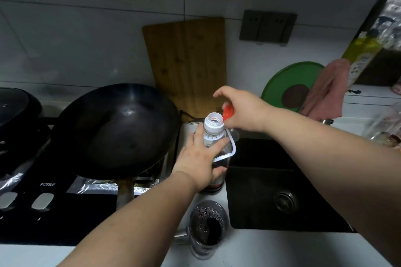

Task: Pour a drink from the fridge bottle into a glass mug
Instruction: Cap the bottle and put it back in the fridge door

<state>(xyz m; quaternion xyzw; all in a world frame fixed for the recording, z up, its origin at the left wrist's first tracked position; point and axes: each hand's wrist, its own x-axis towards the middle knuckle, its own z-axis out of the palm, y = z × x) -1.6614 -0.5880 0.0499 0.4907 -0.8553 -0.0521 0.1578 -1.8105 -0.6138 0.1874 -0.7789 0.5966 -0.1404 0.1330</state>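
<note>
A clear plastic bottle (pixel 213 130) with a white neck, a white carry handle and dark liquid low inside stands upright on the white counter between the stove and the sink. Its mouth is uncovered. My left hand (pixel 198 158) grips the bottle around its shoulder. My right hand (pixel 240 108) holds the red cap (pixel 227 112) just to the right of the bottle's mouth. A glass mug (pixel 206 232) stands nearer to me on the counter, holding dark bubbly drink, with its handle pointing left.
A black wok (pixel 117 128) sits on the gas stove (pixel 47 193) to the left. A dark sink (pixel 282 184) lies right of the bottle. A wooden cutting board (pixel 188 60) leans on the wall, with a green lid (pixel 290 84) and pink cloth (pixel 325 91) to the right.
</note>
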